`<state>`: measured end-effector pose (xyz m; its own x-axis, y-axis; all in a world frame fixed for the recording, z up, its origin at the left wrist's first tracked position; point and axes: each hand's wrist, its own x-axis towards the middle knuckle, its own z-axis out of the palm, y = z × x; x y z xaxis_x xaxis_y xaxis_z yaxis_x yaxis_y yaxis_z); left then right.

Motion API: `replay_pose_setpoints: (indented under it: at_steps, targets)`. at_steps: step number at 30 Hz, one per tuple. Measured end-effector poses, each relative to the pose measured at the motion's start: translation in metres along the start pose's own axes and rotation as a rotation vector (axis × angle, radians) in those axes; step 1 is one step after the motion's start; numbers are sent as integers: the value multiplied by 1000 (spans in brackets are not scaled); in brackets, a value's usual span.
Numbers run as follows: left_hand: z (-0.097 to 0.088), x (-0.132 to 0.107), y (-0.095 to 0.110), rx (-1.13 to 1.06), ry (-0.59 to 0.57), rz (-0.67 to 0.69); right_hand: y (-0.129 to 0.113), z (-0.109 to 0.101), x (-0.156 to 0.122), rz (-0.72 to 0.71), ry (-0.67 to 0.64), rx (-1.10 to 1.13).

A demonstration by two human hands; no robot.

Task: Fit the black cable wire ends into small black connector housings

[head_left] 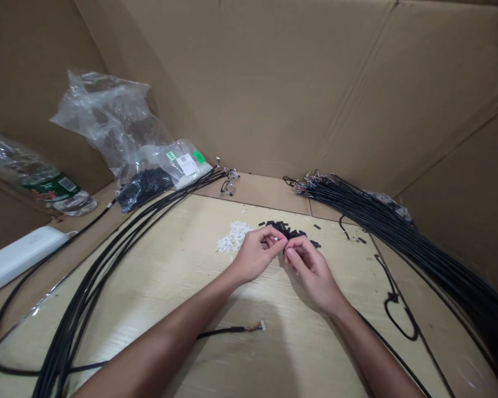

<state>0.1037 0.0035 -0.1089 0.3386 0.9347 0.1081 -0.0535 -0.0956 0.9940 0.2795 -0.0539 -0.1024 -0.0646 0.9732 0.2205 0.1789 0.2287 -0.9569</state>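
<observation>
My left hand (255, 254) is closed in a pinch, with a small white connector (276, 239) showing between thumb and forefinger. Fingertip to fingertip with it, my right hand (315, 273) is pinched too, and its fingers hide what they hold. A black cable (392, 348) runs out from beneath the right forearm; where it leads under the hand is hidden. Just beyond the fingers lies a pile of short black tubes (280, 226). To its left is a heap of small white connectors (234, 235). Nearer me rests a black cable end with a white connector (263, 326).
Black cables (120, 232) curve along the left, and a thick bundle of cables (382, 221) lies at right. Plastic bags (143, 179), a bottle (45, 182) and a white power strip (25, 257) sit at left. Cardboard walls (249, 88) enclose the table. A loose black tie (392, 298) lies at right.
</observation>
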Motion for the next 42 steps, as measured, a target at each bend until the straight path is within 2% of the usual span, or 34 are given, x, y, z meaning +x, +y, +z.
replay_pose_setpoints:
  at_steps: [3,7,12,16,25,29,33,42]
  targets:
    - [1,-1,3,-10,13,5,0,2,-1,46,26,24]
    - [1,-2,7,-100,14,-7,3,6,-2,28,89,15]
    - [0,0,7,-231,-55,33,10,9,-2,-14,199,-58]
    - [0,2,4,-225,-90,57,9,9,-1,-82,289,-144]
    - [-1,5,-1,-183,-89,44,2,9,-3,-117,299,-173]
    - [-3,5,-2,-128,-112,92,2,9,-3,-122,307,-175]
    - [-4,3,0,-88,-84,140,2,9,-3,-124,311,-169]
    - [-2,3,2,-180,-68,41,2,9,-4,-108,295,-184]
